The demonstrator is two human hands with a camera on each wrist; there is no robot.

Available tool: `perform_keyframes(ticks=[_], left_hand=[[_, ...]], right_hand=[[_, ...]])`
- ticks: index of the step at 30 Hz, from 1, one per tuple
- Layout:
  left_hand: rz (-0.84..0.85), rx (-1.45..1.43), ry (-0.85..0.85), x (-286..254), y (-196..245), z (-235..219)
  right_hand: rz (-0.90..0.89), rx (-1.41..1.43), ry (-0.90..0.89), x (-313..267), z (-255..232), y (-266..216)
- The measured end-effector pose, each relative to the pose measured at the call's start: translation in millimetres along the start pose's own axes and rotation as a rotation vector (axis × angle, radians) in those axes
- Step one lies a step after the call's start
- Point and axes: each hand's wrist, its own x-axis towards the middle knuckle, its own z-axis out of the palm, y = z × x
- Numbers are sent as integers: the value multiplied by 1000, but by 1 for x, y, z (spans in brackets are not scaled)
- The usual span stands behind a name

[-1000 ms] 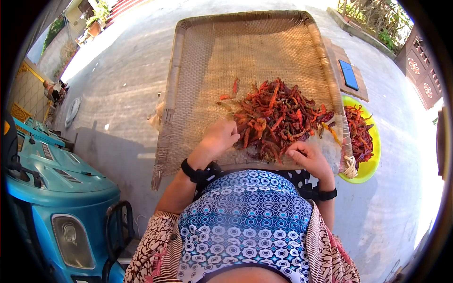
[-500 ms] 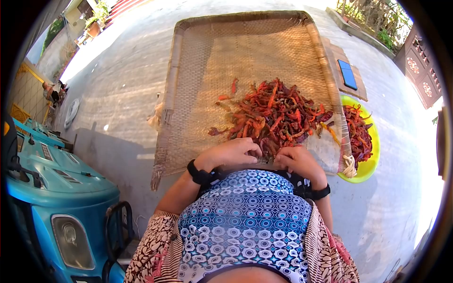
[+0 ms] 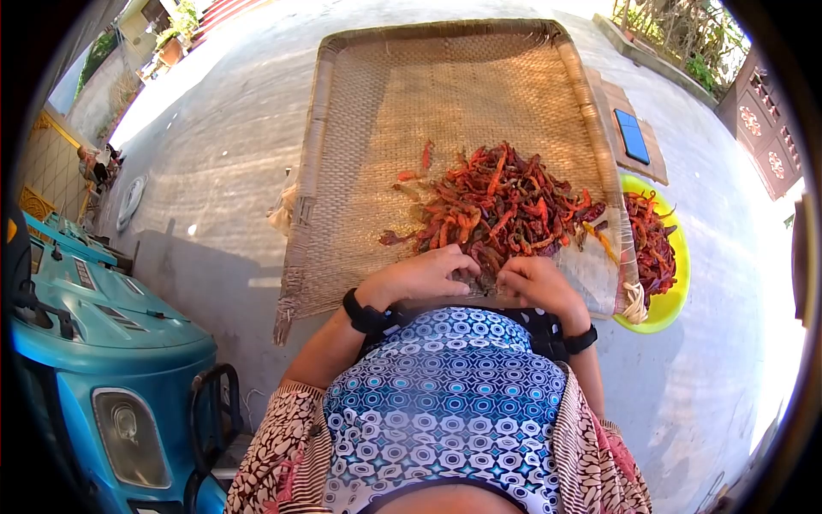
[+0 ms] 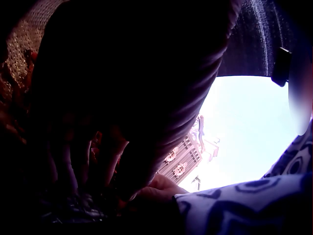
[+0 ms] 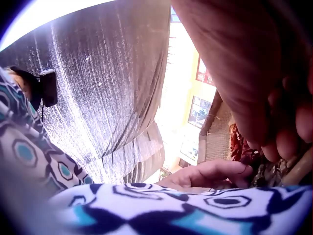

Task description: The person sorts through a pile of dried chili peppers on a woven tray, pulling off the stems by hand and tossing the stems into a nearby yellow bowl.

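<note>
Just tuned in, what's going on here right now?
A person sits at a woven bamboo tray holding a heap of dried red chilies. Both hands work the near edge of the heap: the left hand and right hand meet there, fingers curled onto chilies. A yellow bowl with more chilies sits on the ground to the right.

Sunlit concrete yard [image 3: 214, 146]; teal vehicle [image 3: 103, 343] at left; wooden board [image 3: 629, 128] at right; shrubs [image 3: 676, 34] along far edge.
</note>
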Motion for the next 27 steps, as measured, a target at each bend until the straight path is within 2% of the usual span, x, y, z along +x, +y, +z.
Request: perform_keyframes(ticks=[3,6,9,12,15,21,24,27], left_hand=[[-40,-10,2,-1,5,-1],[53,-53,87,0,-2,3],[21,-107,81,-1,2,3],[-10,-90,77,-2,5,1],[14,-95,98,-1,-1,3],[-12,-129,146,-2,-3,2],[14,-67,120,-2,-1,1],[-34,-87,95,-4,4,-1]], right_hand=[[37,76,1,1,0,0],[-77,164,122,6,6,10],[-135,94,197,10,5,12],[-204,150,236,13,7,17],[-254,115,294,12,7,14],[-228,193,301,12,9,8],[-209,118,302,10,7,5],[-237,40,309,10,9,9]])
